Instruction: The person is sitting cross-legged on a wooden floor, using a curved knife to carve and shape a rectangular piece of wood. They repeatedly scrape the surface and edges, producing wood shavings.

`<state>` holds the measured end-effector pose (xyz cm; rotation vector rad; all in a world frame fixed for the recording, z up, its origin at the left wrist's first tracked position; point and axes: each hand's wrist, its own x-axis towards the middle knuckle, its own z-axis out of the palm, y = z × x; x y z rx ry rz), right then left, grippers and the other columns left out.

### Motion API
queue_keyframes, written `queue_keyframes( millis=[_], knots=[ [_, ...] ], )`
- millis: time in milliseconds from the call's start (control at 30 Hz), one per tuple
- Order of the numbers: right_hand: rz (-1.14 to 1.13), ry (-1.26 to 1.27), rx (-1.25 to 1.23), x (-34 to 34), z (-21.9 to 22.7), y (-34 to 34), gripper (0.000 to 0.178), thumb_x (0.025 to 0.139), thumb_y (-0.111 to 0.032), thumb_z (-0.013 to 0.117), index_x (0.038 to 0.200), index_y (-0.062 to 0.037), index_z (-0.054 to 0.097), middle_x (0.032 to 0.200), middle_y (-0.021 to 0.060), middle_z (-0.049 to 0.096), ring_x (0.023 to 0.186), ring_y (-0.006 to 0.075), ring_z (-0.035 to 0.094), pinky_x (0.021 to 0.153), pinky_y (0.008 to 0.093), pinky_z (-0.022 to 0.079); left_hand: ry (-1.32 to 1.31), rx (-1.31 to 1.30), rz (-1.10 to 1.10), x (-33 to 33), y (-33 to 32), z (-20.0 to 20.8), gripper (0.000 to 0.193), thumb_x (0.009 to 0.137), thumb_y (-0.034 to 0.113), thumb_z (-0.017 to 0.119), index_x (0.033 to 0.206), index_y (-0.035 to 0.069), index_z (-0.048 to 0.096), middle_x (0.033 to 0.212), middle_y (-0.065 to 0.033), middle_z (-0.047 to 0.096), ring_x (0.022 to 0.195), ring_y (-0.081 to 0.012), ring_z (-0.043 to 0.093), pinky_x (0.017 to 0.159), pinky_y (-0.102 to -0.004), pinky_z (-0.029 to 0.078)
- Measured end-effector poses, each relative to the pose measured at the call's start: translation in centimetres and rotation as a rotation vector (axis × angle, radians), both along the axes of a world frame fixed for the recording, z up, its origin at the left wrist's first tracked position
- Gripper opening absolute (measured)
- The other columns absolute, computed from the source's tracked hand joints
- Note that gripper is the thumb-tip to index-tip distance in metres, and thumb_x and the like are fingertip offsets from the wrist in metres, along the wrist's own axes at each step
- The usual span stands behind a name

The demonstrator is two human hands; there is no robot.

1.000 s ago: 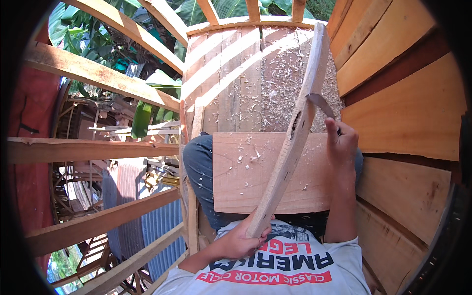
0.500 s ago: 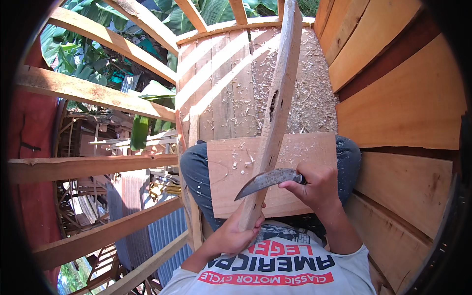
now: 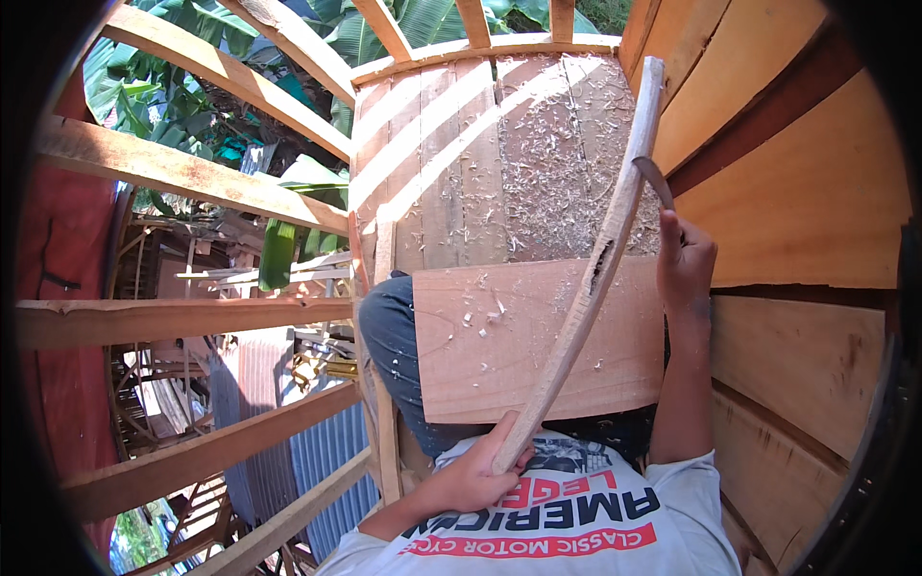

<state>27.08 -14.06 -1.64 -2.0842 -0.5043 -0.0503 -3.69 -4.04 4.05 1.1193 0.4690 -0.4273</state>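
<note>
Long curved wooden stick (image 3: 591, 278) runs diagonally, long axis from lower left near the person's chest up to the upper right, far tip pointing away from the body toward the top of the frame near the plank wall (image 3: 788, 202). Slight bow along its length, dark split or notch about midway. Lower end sits against the torso, upper end is free in the air over the shavings. Left hand (image 3: 475, 475) is wrapped around the lower end of the stick, fingers curled closed on it, thumb side up along the shaft. Right hand (image 3: 684, 259) is raised beside the upper part of the stick, closed in a fist around the handle of a curved blade (image 3: 654, 180); blade sticks up from the fist and its tip lies just beside or touching the stick's right edge, can't tell which. Stick crosses over a flat wooden board (image 3: 480, 355) lying across the person's lap, board roughly horizontal, a few shavings on it. Jeans-clad leg (image 3: 389, 331) shows at the board's left edge. Beyond the board, plank floor (image 3: 451, 173) with stripes of sun and shade, wood shavings (image 3: 557, 163) scattered thick on the right half. White printed t-shirt (image 3: 576, 518) at the bottom of the frame. Open timber rails (image 3: 182, 173) on the left, green banana leaves (image 3: 144, 86) behind them, corrugated metal sheet (image 3: 327, 461) below.
</note>
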Motion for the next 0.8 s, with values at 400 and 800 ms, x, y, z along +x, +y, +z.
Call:
queue_keyframes(
  millis=[400,800],
  knots=[
    [0.368,0.178,-0.094,-9.7,1.1,-2.6,0.055,0.078,-0.055,0.069,0.064,-0.0023,0.06,0.05,0.0123,0.048,0.044,0.0297,0.052,0.044,0.0349,0.04,0.086,-0.57,0.245,1.9,2.6,-0.6,0.069,0.063,0.004,0.048,0.13,0.002,0.032,0.092,-0.0051,0.041,0.078,-0.0134,0.045,0.071,-0.0278,0.041],
    [0.492,-0.12,-0.224,-10.7,2.1,-1.0,0.063,0.073,-0.065,0.067,0.058,-0.0057,0.054,0.048,0.0094,0.048,0.043,0.0286,0.053,0.041,0.0354,0.039,0.008,-0.543,0.204,2.3,1.8,-0.6,0.061,0.068,-0.001,0.044,0.128,0.005,0.031,0.089,-0.0033,0.04,0.074,-0.0111,0.043,0.069,-0.0252,0.041]
  ],
)
